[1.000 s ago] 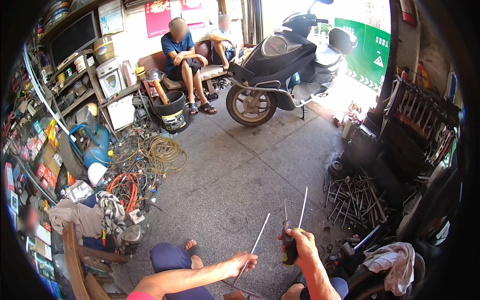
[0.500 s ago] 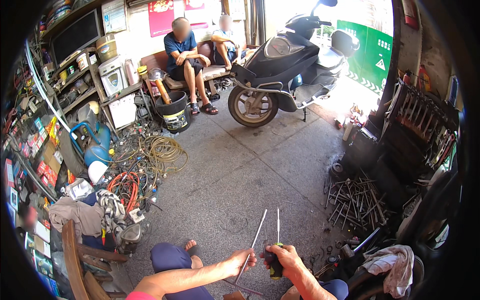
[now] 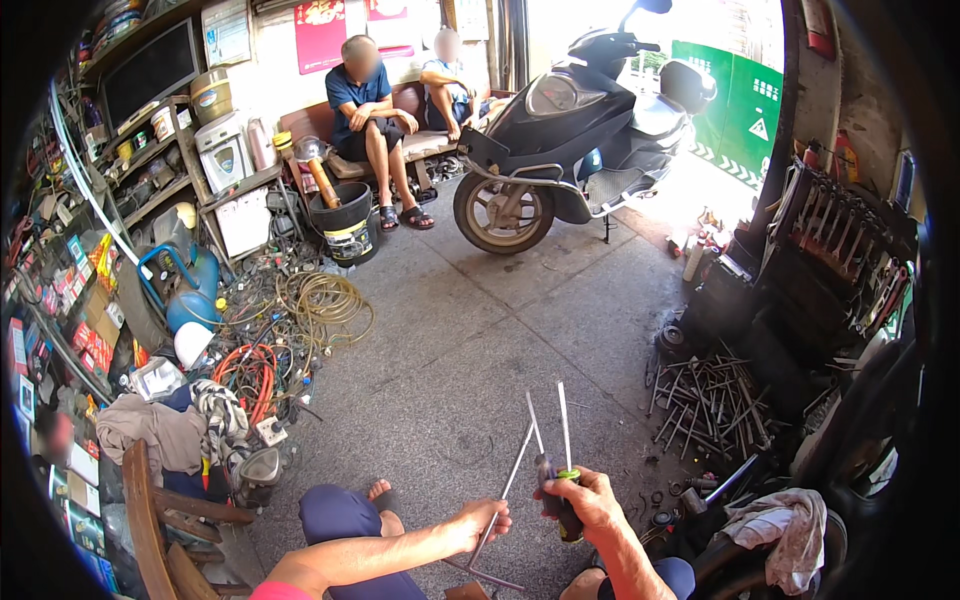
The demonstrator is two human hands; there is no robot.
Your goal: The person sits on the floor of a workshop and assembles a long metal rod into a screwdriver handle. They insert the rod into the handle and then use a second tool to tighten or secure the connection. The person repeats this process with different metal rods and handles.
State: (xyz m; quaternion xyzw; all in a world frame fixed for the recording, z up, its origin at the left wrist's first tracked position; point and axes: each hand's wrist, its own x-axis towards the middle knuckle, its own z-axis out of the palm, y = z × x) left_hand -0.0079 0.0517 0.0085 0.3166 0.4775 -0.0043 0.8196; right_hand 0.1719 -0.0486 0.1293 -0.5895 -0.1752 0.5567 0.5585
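Observation:
My left hand [image 3: 484, 525] is closed round the shaft of a T-handle wrench [image 3: 516, 464]. Its crossbar sits low, near my knees, and its shaft slants up and away. To the right, my right hand [image 3: 592, 500] grips two screwdrivers together. One screwdriver [image 3: 565, 428] has a bright shaft and a green-and-black handle. The other screwdriver [image 3: 545, 472] has a dark handle and a thinner shaft leaning left, whose tip crosses near the wrench end in the picture. Whether they touch, I cannot tell. Both shafts point up, away from me.
A black scooter [image 3: 560, 140] stands ahead, with two seated people behind it on the left. Coiled hoses [image 3: 325, 310] and cables lie along the left. At right are a pile of metal rods [image 3: 715, 405], a wrench rack [image 3: 840, 235] and a rag [image 3: 780, 535] on a tyre.
My right hand has shifted slightly right and up with the screwdrivers, and their shafts now spread apart and reach higher. My left hand and the T-handle wrench have barely moved.

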